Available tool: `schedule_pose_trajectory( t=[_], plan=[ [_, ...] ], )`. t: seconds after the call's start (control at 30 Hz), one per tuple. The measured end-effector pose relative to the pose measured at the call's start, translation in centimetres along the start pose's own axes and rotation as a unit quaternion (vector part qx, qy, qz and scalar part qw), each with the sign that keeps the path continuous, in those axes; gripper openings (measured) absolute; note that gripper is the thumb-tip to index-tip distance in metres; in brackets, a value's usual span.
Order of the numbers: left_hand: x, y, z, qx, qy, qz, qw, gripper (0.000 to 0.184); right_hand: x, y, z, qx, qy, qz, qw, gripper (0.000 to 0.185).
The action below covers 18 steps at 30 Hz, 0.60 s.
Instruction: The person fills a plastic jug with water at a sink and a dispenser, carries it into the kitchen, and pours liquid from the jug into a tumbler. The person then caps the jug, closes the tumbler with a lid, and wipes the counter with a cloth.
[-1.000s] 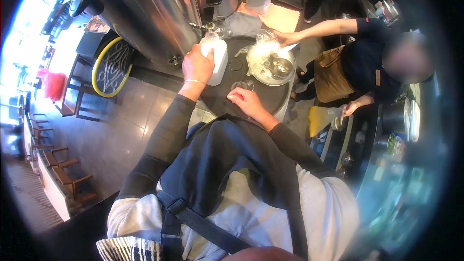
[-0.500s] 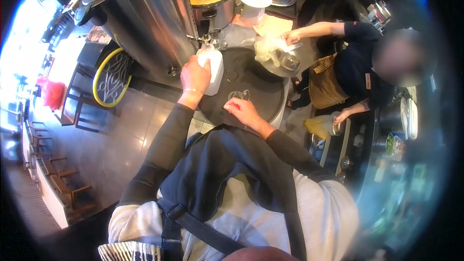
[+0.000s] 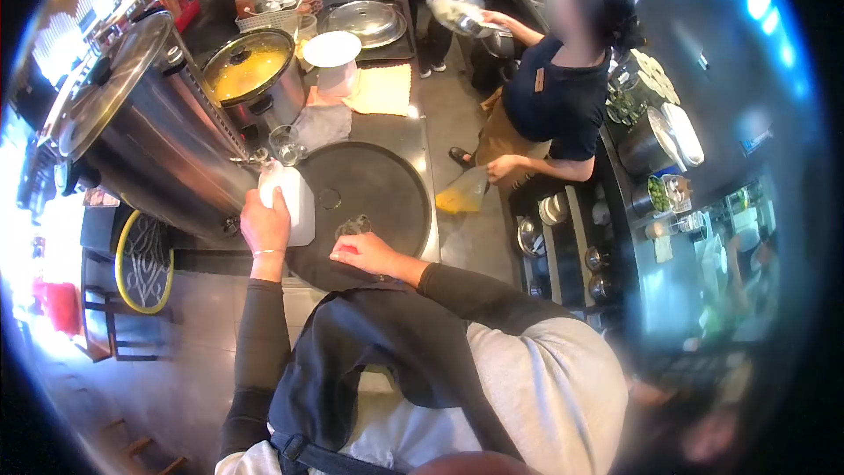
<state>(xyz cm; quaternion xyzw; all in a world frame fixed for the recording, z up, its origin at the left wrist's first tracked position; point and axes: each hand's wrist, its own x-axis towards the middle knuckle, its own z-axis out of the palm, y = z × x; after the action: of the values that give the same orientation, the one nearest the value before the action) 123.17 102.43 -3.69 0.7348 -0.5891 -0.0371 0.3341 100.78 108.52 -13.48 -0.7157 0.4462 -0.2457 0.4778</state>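
So, in the head view the left hand [image 3: 265, 222] is gripping the jug [image 3: 299, 207], apparently steadying it by the tap [image 3: 260, 157]; next move's probably calling for a firm hold. Jug's sitting just right of that hand, ahead-left of the right hand [image 3: 365, 254], which is resting half-curled over the tray [image 3: 387, 180]; can't tell if it's holding anything.

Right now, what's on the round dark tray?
On the tray: a thin ring shape and something clear beside the right hand. Whatever lies beneath that hand or behind the white container is hidden.
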Motion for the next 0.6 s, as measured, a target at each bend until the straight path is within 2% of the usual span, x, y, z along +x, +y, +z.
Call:
schedule_pose_trajectory(
  t=[0.07,0.13,0.23,0.5,0.53,0.57,0.6],
  plan=[
    [0.0,-0.5,0.4,-0.030,0.019,0.016,0.999,0.035,0.0,0.1,-0.1,-0.007,0.012,-0.009,1.000,0.034],
    [0.0,-0.4,0.0,-0.046,-0.004,0.002,0.999,0.033,0.0,0.1,0.2,-0.013,0.015,-0.005,1.000,0.033],
    [0.0,-0.9,0.4,-0.001,0.000,0.029,1.000,0.032,0.3,0.7,0.6,0.010,0.024,-0.023,0.999,0.034],
    [0.0,-1.1,0.7,-0.007,0.040,0.064,0.997,0.032,0.7,1.7,1.1,0.017,0.020,0.021,0.999,0.033],
    [0.0,-1.3,0.7,0.001,0.029,0.048,0.998,0.032,0.6,1.3,0.9,0.037,0.021,0.022,0.999,0.032],
    [-0.1,-1.2,0.9,0.005,0.016,0.035,0.999,0.031,0.6,0.9,0.8,0.113,0.033,0.028,0.993,0.030],
    [-0.2,-0.9,0.9,-0.012,0.024,0.045,0.999,0.031,0.4,-0.4,-0.1,0.250,0.009,0.073,0.965,0.029]
  ],
)
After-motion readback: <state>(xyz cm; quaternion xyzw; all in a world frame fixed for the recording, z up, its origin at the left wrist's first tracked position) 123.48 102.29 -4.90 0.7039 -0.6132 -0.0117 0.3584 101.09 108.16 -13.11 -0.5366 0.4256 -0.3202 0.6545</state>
